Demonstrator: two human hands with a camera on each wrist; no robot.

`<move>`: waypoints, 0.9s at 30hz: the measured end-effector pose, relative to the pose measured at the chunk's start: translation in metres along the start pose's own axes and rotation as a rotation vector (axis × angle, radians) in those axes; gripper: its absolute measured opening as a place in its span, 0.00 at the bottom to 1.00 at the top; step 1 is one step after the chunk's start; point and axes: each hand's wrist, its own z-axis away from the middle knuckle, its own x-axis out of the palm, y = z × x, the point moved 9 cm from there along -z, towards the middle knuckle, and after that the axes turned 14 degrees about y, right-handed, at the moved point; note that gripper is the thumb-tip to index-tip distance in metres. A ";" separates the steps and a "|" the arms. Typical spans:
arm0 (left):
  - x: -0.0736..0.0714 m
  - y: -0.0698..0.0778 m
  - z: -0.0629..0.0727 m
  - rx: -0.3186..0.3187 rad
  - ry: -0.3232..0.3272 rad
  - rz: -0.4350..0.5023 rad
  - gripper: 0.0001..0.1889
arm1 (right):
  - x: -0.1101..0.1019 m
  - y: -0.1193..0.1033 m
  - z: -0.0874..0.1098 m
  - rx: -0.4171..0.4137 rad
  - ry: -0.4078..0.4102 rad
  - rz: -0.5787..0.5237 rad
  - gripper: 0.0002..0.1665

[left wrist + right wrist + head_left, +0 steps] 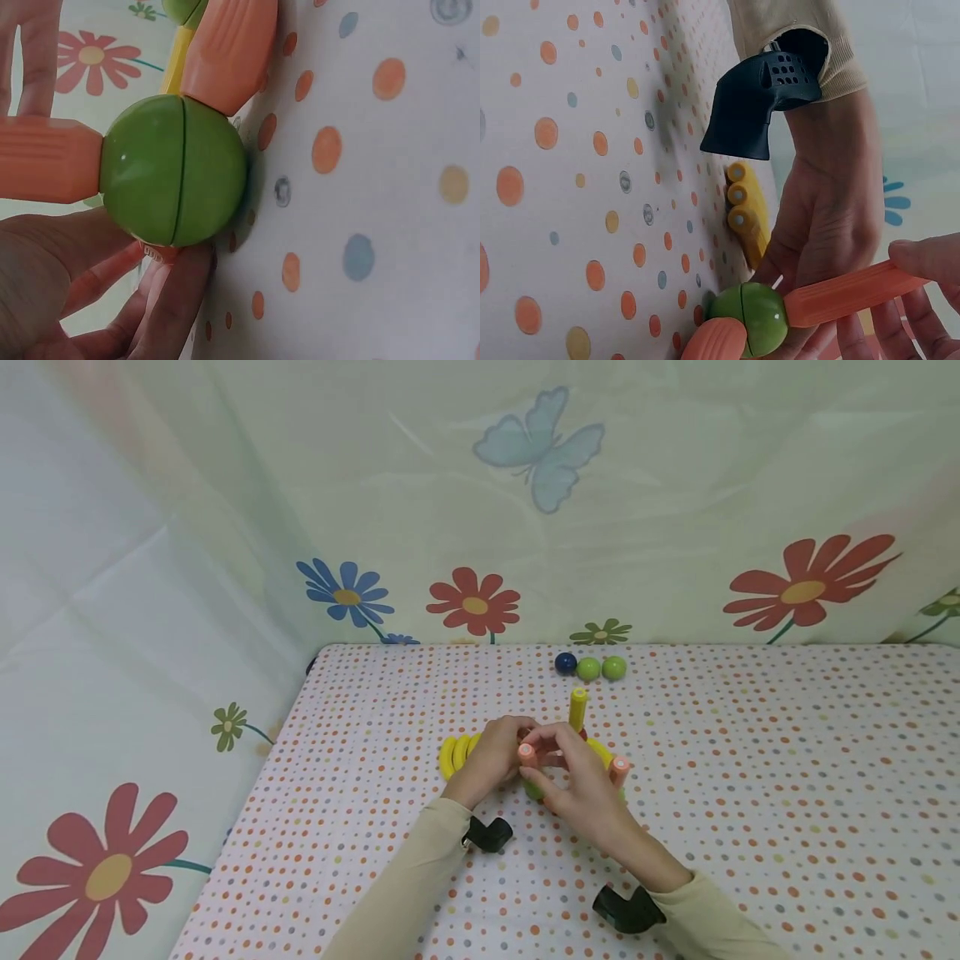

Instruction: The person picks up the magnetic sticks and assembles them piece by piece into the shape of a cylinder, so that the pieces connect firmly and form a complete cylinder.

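Long beige sleeves (pixel 405 885) with a ribbed left cuff (pixel 846 75) bear angular black mounts (pixel 628 912), the left perforated.

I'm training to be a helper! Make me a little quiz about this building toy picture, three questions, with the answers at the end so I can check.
1. Pick one: what colour is the stick that the right grip is pinching?
A) blue
B) orange
C) green

2. True or false: the three balls in a row at the back are all red.

3. Fill in the gap: the lower end of the pinched stick meets a ____ ball.

Key:
1. B
2. False: the row has one dark blue ball and two light green balls.
3. green
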 end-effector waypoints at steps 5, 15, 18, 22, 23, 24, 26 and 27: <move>-0.001 -0.001 -0.001 -0.051 0.001 0.054 0.14 | -0.003 0.002 0.002 0.036 0.019 0.010 0.24; -0.004 -0.002 -0.001 -0.038 0.009 0.035 0.09 | -0.005 -0.024 0.000 -0.135 0.023 0.163 0.28; -0.004 -0.001 0.003 -0.022 0.006 0.091 0.05 | -0.008 -0.048 0.003 -0.220 0.000 0.230 0.31; -0.003 -0.001 0.005 -0.030 -0.002 0.141 0.08 | -0.027 -0.075 -0.006 -0.275 0.017 0.219 0.28; -0.002 -0.001 0.004 -0.036 -0.003 0.143 0.11 | -0.035 -0.079 -0.012 -0.273 0.029 0.196 0.27; -0.002 -0.002 0.004 -0.047 -0.008 0.145 0.13 | -0.044 -0.082 -0.019 -0.266 0.047 0.180 0.28; 0.000 -0.003 0.003 -0.067 -0.013 0.142 0.17 | -0.062 -0.081 -0.034 -0.239 0.075 0.165 0.27; 0.001 -0.004 0.003 -0.084 -0.016 0.146 0.17 | -0.070 -0.078 -0.043 -0.220 0.081 0.167 0.28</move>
